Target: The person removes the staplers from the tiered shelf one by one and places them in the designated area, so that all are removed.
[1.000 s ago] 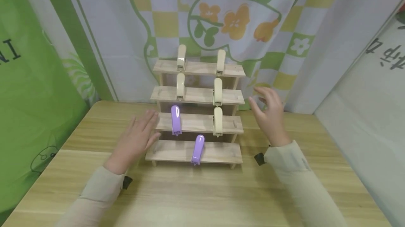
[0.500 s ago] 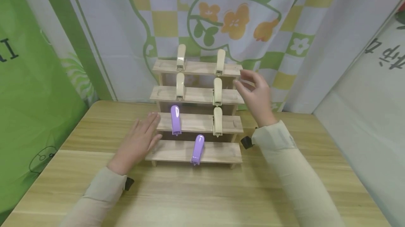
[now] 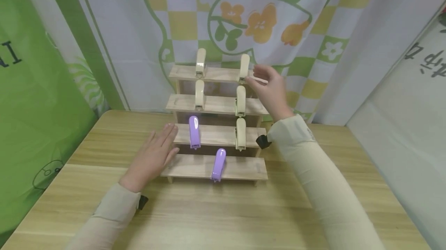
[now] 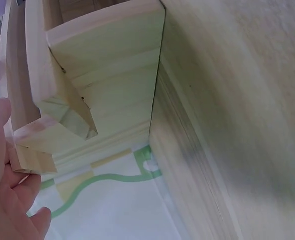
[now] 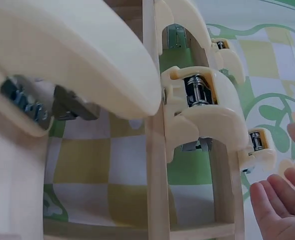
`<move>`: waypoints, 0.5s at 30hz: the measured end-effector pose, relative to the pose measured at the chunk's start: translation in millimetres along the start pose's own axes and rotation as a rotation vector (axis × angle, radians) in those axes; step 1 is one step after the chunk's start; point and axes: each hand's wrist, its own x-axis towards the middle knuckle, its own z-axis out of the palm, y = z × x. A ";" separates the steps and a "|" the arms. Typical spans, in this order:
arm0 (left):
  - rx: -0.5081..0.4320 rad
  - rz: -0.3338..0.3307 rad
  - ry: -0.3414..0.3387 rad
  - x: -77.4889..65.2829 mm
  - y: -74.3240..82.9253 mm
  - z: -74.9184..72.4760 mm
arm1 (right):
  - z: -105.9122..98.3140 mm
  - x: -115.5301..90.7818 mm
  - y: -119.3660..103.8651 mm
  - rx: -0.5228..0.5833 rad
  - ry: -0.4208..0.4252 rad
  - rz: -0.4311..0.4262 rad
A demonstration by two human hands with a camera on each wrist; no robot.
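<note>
- While your left hand [image 3: 150, 160] lies flat on the table [image 3: 223, 215], fingers straight and holding nothing, its fingertips touch the left end of the wooden stepped rack [image 3: 195, 166] (the left wrist view shows a finger against the rack's end).
- Your right hand [image 3: 270, 87] is up at the top tier, fingers loosely spread with the thumb set apart from them, gripping nothing.
- Its fingertips are just beside the cream stapler on the top tier's right [image 3: 244, 67]; whether they touch it, you cannot tell from above.
- That stapler stands with its nose over the tier's front edge, and in the right wrist view your fingers [image 5: 275, 210] are apart from the nearest cream stapler body.
- Another cream stapler [image 3: 200, 62] sits on the left of the same tier.
- One tier down, two more cream staplers [image 3: 199, 94] [image 3: 240, 100] sit side by side.
- On the third tier, a purple stapler [image 3: 194, 132] is at the left and a cream one [image 3: 240, 133] at the right.
- Lowest tier: a single purple stapler [image 3: 218, 164] near the middle.
- Behind the rack hangs a checked flower-print cloth [image 3: 244, 14].
</note>
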 end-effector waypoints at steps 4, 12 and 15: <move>0.002 -0.004 0.001 0.1 0.1 0.1 | 4.7 6.1 -2.1 0.011 -0.004 0.048; 0.007 -0.003 -0.005 0.7 0.2 1.4 | 13.9 11.3 -8.3 -0.026 0.010 0.096; 0.006 0.004 0.016 -0.1 -0.2 2.4 | 18.1 13.4 -9.1 -0.028 0.007 0.114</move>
